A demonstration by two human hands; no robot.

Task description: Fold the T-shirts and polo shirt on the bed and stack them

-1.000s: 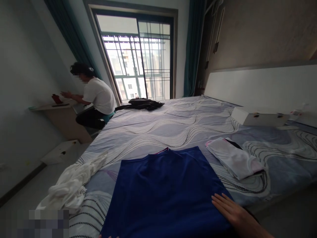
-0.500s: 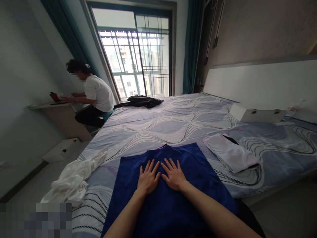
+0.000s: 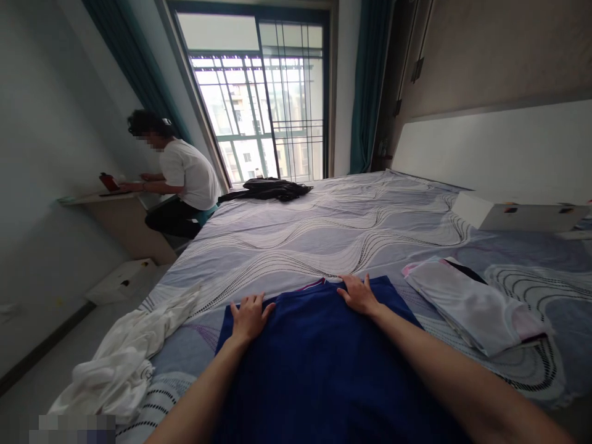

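A dark blue garment (image 3: pixel 305 357) lies spread out on the patterned bed sheet (image 3: pixel 277 240). My left hand (image 3: pixel 250 317) rests on its upper left part, fingers apart and bent a little over the cloth. On the upper right part, near the far edge, is my right hand (image 3: pixel 359 294), its fingers spread and holding nothing. Between the hands a thin red and white trim shows at the garment's far edge. Folded light clothes (image 3: pixel 472 302) lie to the right of the garment, and a crumpled white cloth (image 3: pixel 115 364) to the left.
Black clothing (image 3: pixel 272 189) lies at the bed's far edge. A white box (image 3: pixel 522 213) stands at the right by the headboard (image 3: pixel 499 145). Beyond the bed's left side a person (image 3: pixel 185 172) sits at a small desk (image 3: pixel 111 200) with a red bottle (image 3: pixel 108 181).
My hands have moved apart from the garment's middle, left hand leftward and up, right hand rightward and up to the far edge. The view has shifted slightly.
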